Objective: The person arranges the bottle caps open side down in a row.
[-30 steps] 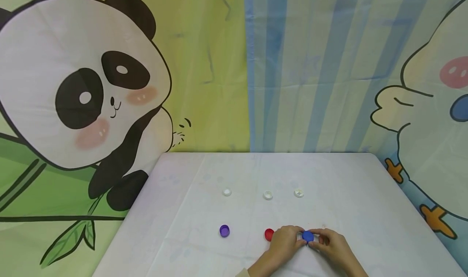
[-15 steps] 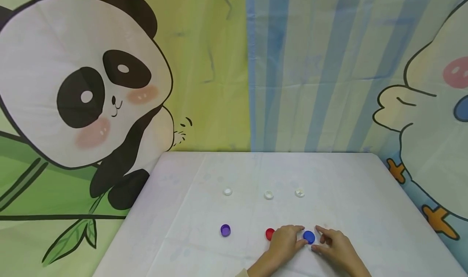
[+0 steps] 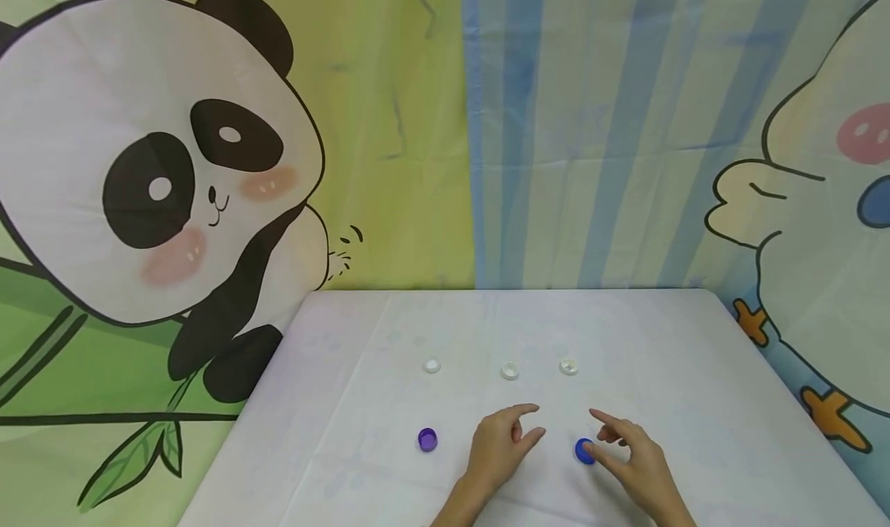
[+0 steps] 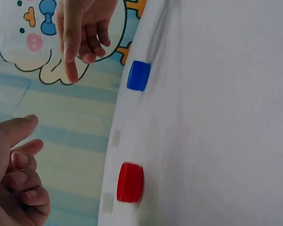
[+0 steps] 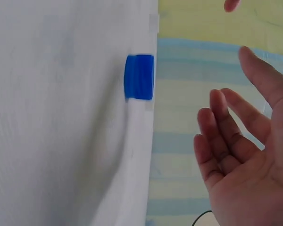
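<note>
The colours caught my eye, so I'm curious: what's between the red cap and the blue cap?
Nothing but bare white tabletop lies between the red cap and the blue cap; the left wrist view shows this.

We see a red cap [image 4: 131,182] and a blue cap [image 4: 139,76] on the white counter [image 4: 226,117]. The red cap is on the left, near the left hand [image 4: 19,181]. That hand's thumb sticks out and some fingers bend in. The blue cap is on the right, near the right hand [image 4: 85,21]. Far off, we see a stripy cloth [image 4: 61,132] and a cartoon animal [image 4: 7,42].
</note>
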Motion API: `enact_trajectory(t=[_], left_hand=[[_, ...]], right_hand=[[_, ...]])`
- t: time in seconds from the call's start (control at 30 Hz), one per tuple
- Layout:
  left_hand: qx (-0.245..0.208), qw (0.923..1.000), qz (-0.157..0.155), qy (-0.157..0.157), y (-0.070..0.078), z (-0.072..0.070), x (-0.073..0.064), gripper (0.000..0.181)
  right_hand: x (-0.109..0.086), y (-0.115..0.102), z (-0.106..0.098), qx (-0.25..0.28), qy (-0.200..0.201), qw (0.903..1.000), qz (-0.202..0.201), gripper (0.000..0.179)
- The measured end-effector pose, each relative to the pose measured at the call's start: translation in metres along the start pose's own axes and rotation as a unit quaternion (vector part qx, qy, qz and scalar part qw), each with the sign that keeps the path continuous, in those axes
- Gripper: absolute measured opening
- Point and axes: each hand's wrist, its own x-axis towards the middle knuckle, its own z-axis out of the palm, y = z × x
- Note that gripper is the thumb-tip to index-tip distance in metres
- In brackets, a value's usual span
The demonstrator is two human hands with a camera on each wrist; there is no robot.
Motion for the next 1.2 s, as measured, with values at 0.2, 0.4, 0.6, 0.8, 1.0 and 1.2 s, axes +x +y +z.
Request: enact_trajectory(t=[0.2,0.4,0.6,0.8,1.0,1.2], left_hand=[[-0.026,0.9986,-0.021,0.042,-0.025,-0.022,-0.008,0.029],[-0.058,0.9976,-0.037,0.006,-0.045,-0.025,-0.018,0.038],[-0.06,0.9972,-0.026,-0.036,-0.058,-0.017,-0.03,0.044],[-0.085,0.9946,-0.017,-0.057,-0.062,-0.013,-0.034,0.041],[-0.061,0.9963,0.001,-0.06,-0.07,-0.005,-0.037,0.035],[-0.022,0.9979,0.001,-0.06,-0.072,-0.002,-0.037,0.031]], right_hand=[[-0.003,-0.015,0.008,0.065,0.004,0.9979,0.0,0.046],[-0.009,-0.03,0.032,0.121,-0.027,0.9922,-0.007,0.047],[-0.015,-0.042,0.051,0.214,-0.091,0.9704,0.064,0.044],[-0.011,-0.049,0.062,0.231,-0.122,0.9612,0.088,0.044],[-0.012,-0.037,0.083,0.204,-0.114,0.9708,0.055,0.044],[-0.011,-0.035,0.093,0.153,-0.088,0.9843,0.009,0.038]])
